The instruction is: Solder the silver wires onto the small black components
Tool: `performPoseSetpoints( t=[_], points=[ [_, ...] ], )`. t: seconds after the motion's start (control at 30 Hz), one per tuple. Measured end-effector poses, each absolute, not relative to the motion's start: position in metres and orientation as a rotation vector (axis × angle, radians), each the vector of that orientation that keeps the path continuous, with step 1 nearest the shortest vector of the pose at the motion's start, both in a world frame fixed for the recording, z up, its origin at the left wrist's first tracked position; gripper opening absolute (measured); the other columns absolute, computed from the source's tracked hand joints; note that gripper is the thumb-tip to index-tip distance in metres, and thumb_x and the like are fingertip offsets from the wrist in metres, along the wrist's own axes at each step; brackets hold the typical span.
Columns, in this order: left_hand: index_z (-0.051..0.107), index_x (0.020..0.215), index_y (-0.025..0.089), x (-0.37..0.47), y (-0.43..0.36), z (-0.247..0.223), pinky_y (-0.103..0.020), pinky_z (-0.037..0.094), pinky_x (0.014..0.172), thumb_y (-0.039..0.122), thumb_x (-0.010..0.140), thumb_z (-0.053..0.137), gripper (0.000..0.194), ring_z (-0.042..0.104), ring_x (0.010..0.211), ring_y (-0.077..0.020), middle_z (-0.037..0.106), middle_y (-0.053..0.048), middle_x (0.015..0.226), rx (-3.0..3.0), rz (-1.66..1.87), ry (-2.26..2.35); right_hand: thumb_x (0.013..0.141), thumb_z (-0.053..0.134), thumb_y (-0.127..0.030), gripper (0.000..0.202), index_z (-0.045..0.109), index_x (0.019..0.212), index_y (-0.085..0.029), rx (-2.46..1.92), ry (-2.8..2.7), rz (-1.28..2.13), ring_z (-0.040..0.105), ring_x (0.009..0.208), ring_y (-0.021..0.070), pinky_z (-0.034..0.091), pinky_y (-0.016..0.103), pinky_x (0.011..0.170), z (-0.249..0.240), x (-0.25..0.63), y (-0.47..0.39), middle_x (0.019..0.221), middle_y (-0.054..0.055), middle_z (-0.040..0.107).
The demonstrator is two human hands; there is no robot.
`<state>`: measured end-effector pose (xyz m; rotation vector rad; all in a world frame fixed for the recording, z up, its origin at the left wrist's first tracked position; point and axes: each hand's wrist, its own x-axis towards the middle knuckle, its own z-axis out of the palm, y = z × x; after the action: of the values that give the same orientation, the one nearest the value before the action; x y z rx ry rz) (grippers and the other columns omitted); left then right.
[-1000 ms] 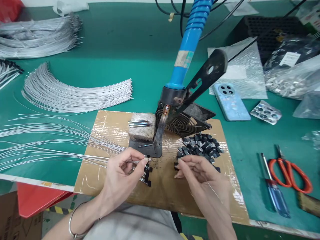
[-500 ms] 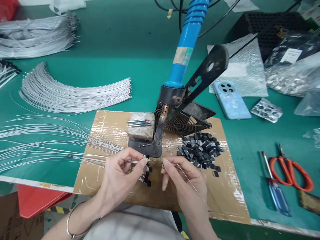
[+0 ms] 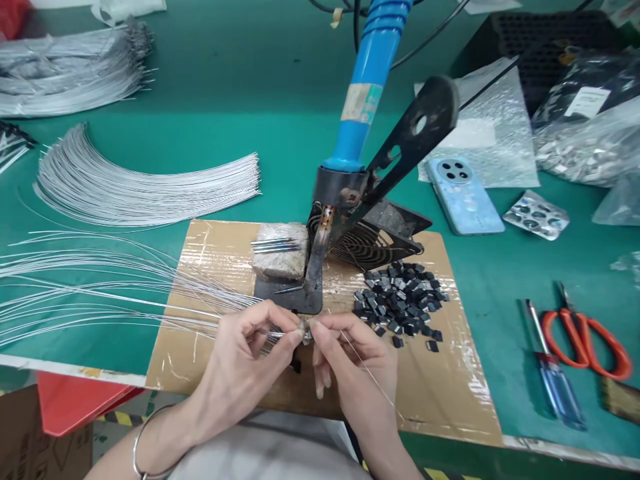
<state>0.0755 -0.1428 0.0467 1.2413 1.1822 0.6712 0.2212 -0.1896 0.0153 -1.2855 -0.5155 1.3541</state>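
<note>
My left hand [image 3: 257, 353] is closed, thumb and forefinger pinching the end of a thin grey wire. A small metallic piece [image 3: 306, 328] shows between the fingertips of both hands, too small to make out well. My right hand [image 3: 350, 363] is closed too, its thumb and forefinger pressed against that piece. A length of thin solder wire [image 3: 373, 375] runs through its fingers and across the hand. Beneath my left hand lie more grey wires [image 3: 200, 293], some ending in black connectors [image 3: 296, 365]. Just beyond the hands, the blue-handled soldering iron [image 3: 373, 67] points down in its stand [image 3: 314, 267].
Black connector pieces [image 3: 400, 300] lie heaped on the cardboard [image 3: 450, 393], right of the hands. A small fan [image 3: 395, 233] stands behind them. Farther right are a phone [image 3: 465, 197], a screwdriver [image 3: 555, 380] and orange-handled scissors [image 3: 575, 340]. A wire bundle [image 3: 150, 187] lies at left.
My right hand has moved left, bringing its fingertips against those of my left hand. A gap showed between them before. The view has shifted slightly.
</note>
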Motion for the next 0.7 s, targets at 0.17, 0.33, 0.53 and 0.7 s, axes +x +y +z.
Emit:
performPoseSetpoints(
  t=[0.17, 0.33, 0.53, 0.7],
  points=[
    [0.068, 0.078, 0.018, 0.078, -0.143, 0.048, -0.022, 0.044, 0.061, 0.023, 0.092, 0.069, 0.015, 0.063, 0.073, -0.0133, 0.073, -0.003, 0.084, 1.251, 0.683, 1.193, 0.089, 0.078, -0.041, 0.023, 0.072, 0.083, -0.019, -1.281, -0.526, 1.351, 0.051, 0.035, 0.0052, 0.046, 0.014, 0.034, 0.012, 0.221, -0.192, 0.054, -0.005, 0.062],
    [0.067, 0.075, 0.017, 0.081, -0.140, 0.050, -0.022, 0.046, 0.062, 0.022, 0.088, 0.070, 0.014, 0.065, 0.074, -0.0139, 0.073, -0.004, 0.084, 1.248, 0.670, 1.213, 0.091, 0.078, -0.040, 0.023, 0.071, 0.082, -0.020, -1.267, -0.532, 1.343, 0.052, 0.036, 0.0056, 0.046, 0.014, 0.035, 0.008, 0.220, -0.193, 0.055, -0.006, 0.062],
    [0.066, 0.076, 0.017, 0.083, -0.141, 0.048, -0.021, 0.047, 0.065, 0.020, 0.089, 0.068, 0.013, 0.065, 0.076, -0.0130, 0.073, -0.003, 0.084, 1.249, 0.689, 1.199, 0.093, 0.075, -0.040, 0.023, 0.072, 0.081, -0.020, -1.339, -0.625, 1.248, 0.042, 0.037, 0.0054, 0.034, 0.016, 0.035, 0.006, 0.220, -0.194, 0.051, -0.008, 0.051],
    [0.065, 0.075, 0.017, 0.084, -0.139, 0.045, -0.023, 0.044, 0.061, 0.021, 0.087, 0.067, 0.013, 0.063, 0.073, -0.0134, 0.074, -0.004, 0.086, 1.286, 0.666, 1.241, 0.105, 0.053, -0.042, 0.031, 0.078, 0.114, -0.026, -1.395, -0.888, 0.983, 0.049, 0.061, 0.0132, 0.041, 0.029, 0.055, 0.002, 0.227, -0.198, 0.076, -0.001, 0.052]
  ],
)
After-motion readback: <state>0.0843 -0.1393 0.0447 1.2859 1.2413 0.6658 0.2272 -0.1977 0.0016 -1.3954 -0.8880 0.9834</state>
